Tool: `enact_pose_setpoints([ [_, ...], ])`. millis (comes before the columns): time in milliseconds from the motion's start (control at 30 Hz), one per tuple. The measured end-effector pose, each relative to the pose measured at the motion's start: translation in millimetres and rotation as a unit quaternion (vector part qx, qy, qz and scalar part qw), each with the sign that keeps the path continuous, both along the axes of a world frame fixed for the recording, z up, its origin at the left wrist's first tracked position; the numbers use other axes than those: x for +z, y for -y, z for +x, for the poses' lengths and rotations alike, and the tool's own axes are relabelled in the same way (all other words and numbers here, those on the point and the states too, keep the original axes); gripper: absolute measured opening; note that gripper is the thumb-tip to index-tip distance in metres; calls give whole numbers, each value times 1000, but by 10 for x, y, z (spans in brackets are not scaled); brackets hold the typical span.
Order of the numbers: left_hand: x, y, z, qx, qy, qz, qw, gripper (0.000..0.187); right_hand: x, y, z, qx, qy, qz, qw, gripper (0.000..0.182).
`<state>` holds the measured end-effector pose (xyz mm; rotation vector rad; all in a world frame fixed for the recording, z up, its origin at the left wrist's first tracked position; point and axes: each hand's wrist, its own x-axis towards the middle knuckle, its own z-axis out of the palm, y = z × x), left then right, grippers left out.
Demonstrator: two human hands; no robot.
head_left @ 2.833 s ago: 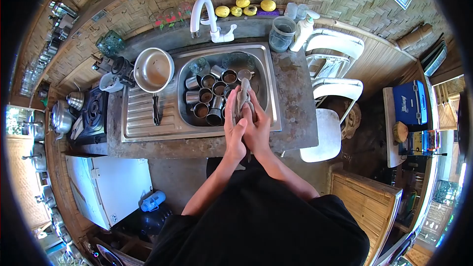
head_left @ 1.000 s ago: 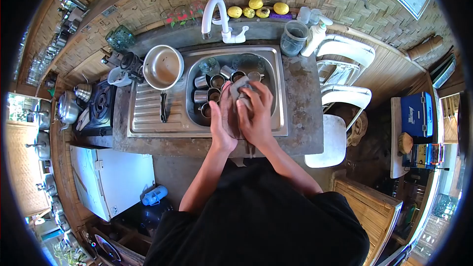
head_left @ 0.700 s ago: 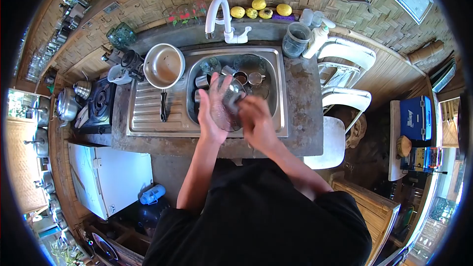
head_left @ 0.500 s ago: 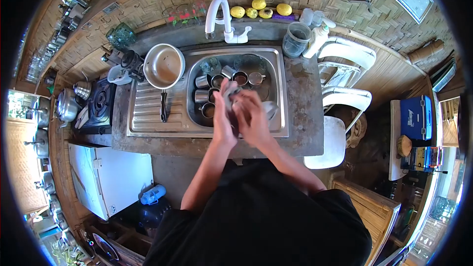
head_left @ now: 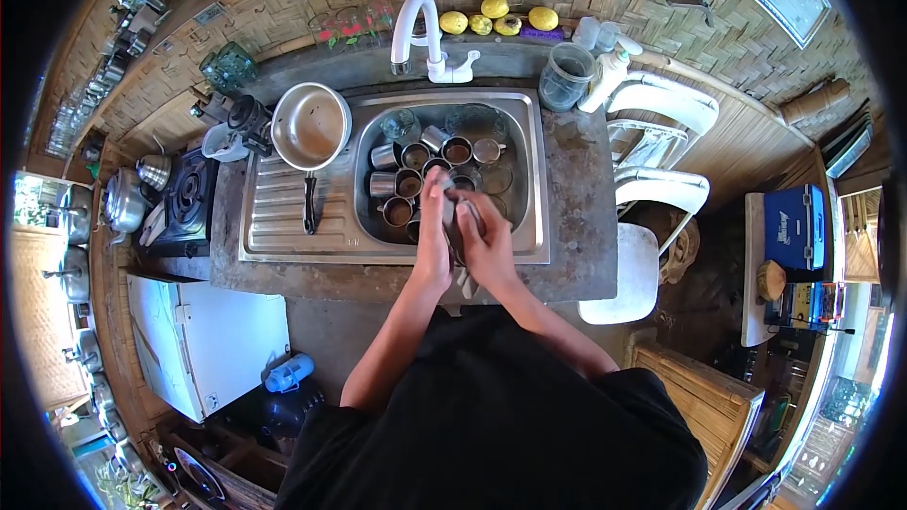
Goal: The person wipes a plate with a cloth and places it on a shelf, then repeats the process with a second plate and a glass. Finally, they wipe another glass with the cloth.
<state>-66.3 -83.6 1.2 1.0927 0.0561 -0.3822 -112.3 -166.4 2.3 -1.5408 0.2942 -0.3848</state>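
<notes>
Both hands are raised over the front of the sink basin (head_left: 537, 179). My left hand (head_left: 435, 236) is closed, pressed with straight fingers against one side of a greyish cloth (head_left: 468, 281). Curled round the other side of the cloth is my right hand (head_left: 484, 238). An end of the cloth hangs below the palms. Beneath and beyond the hands, several metal cups (head_left: 397, 212) and a clear glass (head_left: 401, 127) sit in the basin. A steel saucepan (head_left: 310, 125) with a black handle rests on the ribbed drainboard (head_left: 269, 212).
A white faucet (head_left: 416, 33) arches behind the basin. Yellow fruits (head_left: 494, 7) line the back ledge. A dark container (head_left: 567, 76) and a pump bottle (head_left: 607, 76) stand at the back right, near white chairs (head_left: 661, 189). The stove (head_left: 189, 194) is at the left.
My hands have come closer together around the cloth, and its end now hangs below them. The clear object seen by my right hand at the basin's right is no longer visible there.
</notes>
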Motion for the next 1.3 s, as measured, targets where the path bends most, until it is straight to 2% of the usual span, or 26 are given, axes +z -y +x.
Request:
enact_pose_setpoints([
  [33,-27,-26,53,-3,-33,-31,999,75,11,4,-52,59,-24,20,998,27],
  [100,-44,-168,200,-9,-100,-91,991,77,131,-42,-161,110,12,98,989,33],
  [167,-38,-216,267,-30,-100,-88,991,80,154,-1,-257,164,45,1,985,52],
  [233,16,-211,283,-42,-95,-99,990,81,148,-43,-246,121,122,-156,973,56],
  [267,42,-220,257,-55,-95,-72,991,84,118,-57,-269,109,126,-169,971,56],
  [333,205,-250,245,-97,-209,-84,969,77,27,-60,-264,90,139,-196,967,56],
  [367,231,-274,227,-118,-267,-88,953,75,-3,-63,-280,83,121,-168,975,55],
  [433,138,-271,224,-133,-236,-105,957,75,-55,-51,-299,66,86,-112,988,53],
  [467,104,-269,210,-127,-231,-104,959,76,-139,-51,-241,17,128,-135,982,45],
  [500,98,-264,202,-122,-225,-104,961,78,-101,-21,-222,10,88,-76,993,42],
  [533,86,-314,203,-157,-182,-63,969,67,-35,29,-233,2,47,-16,999,38],
  [600,31,-287,158,-70,-152,69,983,58,-48,206,-230,-12,-23,133,991,32],
  [633,-11,-288,138,-24,-136,135,981,53,-70,307,-173,-58,-34,210,975,33],
  [667,-89,-336,142,-17,-80,153,985,39,-70,404,-132,-85,-40,302,949,35],
  [700,-171,-425,143,-51,-89,121,987,38,-5,473,-91,-111,-46,390,913,37],
  [767,-293,-592,106,-120,-109,57,985,35,140,551,-60,-89,-40,432,897,40],
  [800,-212,-572,55,-109,-97,-5,989,19,167,563,-73,-78,-39,453,887,42],
  [900,-236,-513,-4,-49,-75,-109,990,16,-98,547,-84,-77,-81,474,873,44],
  [933,-210,-493,0,-22,-69,-108,992,16,33,499,-112,-102,-127,450,878,37],
  [1033,-167,-485,15,31,-45,-91,994,15,-328,373,-155,-137,-120,303,935,33],
  [1067,-194,-518,39,32,-31,-78,996,15,-430,364,-180,-154,-87,213,961,42],
  [1167,-130,-556,75,24,5,-6,1000,17,46,294,-93,-163,46,114,979,53],
  [1200,-106,-550,67,17,12,18,1000,18,102,276,-73,-126,65,61,988,56],
  [1267,3,-505,22,0,27,55,998,20,269,208,17,-32,140,-99,985,49],
  [1300,-17,-506,11,0,54,93,994,20,333,304,-21,72,109,-237,963,47],
])
